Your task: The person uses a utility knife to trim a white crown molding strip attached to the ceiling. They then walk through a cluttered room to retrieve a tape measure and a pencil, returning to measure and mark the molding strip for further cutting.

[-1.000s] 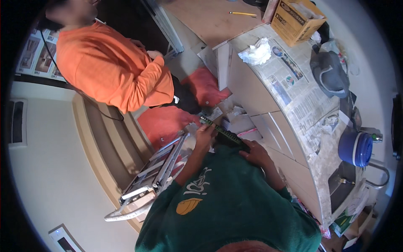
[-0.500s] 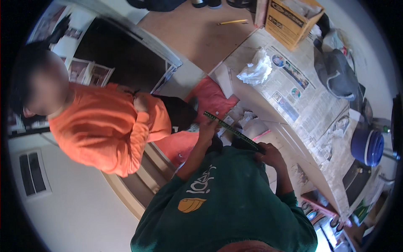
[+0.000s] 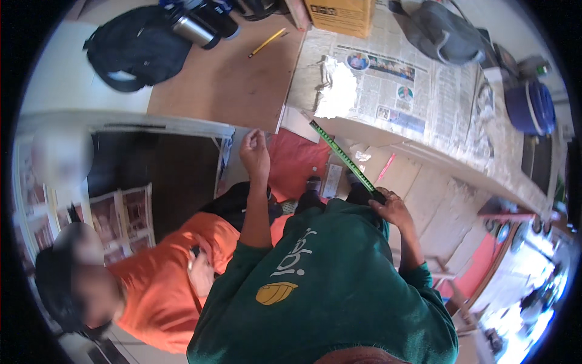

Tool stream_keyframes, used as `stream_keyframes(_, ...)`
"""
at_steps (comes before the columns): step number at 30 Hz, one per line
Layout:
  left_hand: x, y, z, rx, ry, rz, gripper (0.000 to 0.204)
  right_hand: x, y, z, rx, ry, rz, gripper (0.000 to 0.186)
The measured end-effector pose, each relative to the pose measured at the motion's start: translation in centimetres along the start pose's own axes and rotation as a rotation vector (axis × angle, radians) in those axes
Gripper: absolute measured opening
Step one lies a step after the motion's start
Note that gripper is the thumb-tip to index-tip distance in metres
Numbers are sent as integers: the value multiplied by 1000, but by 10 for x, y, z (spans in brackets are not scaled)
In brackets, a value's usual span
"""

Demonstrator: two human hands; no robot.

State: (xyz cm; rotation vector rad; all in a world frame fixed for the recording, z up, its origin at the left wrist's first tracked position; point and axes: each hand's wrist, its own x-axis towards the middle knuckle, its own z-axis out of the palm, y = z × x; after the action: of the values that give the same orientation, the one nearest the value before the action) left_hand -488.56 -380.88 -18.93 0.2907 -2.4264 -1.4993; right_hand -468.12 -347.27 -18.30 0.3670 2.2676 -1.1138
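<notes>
My right hand (image 3: 394, 208) is wrapped round the dark end of a tape measure (image 3: 343, 155). Its green, marked blade sticks out stiffly up and to the left, with the free tip near the edge of the newspaper-covered worktop. Raised away from the blade on the left, my left hand (image 3: 255, 155) has its fingers curled together, and I see nothing in them. It is close to the front edge of a brown board (image 3: 230, 91). The dark case of the tape measure is mostly hidden by my right hand.
A co-worker in an orange top (image 3: 176, 273) is close on my left. The newspaper-covered worktop (image 3: 442, 115) bears crumpled white paper (image 3: 336, 90), a cardboard box (image 3: 342, 17), a grey cap (image 3: 439, 33) and a blue container (image 3: 530, 108). A yellow pencil (image 3: 267, 43) and black backpack (image 3: 142, 45) lie farther left.
My left hand has let go of the blade and moved left and up. My right hand still holds the tape measure. The view has turned, bringing the backpack and bottles into sight.
</notes>
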Motion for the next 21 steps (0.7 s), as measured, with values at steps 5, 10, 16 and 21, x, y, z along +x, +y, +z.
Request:
stream_keyframes(5, 64, -9, 6, 166, -135, 272, 25, 4, -36, 79, 195, 115, -35, 66)
stream_keyframes(10, 118, -29, 35, 488, -246, 575, 33, 20, -70, 153, 444, 85, 129, 59)
stream_keyframes(16, 137, -35, 60, 653, -210, 733, 42, 51, -90, 224, 819, -7, 109, 62)
stream_keyframes(21, 134, -40, 53, 694, -240, 671, 43, 72, -125, 276, 1052, -86, 102, 75)
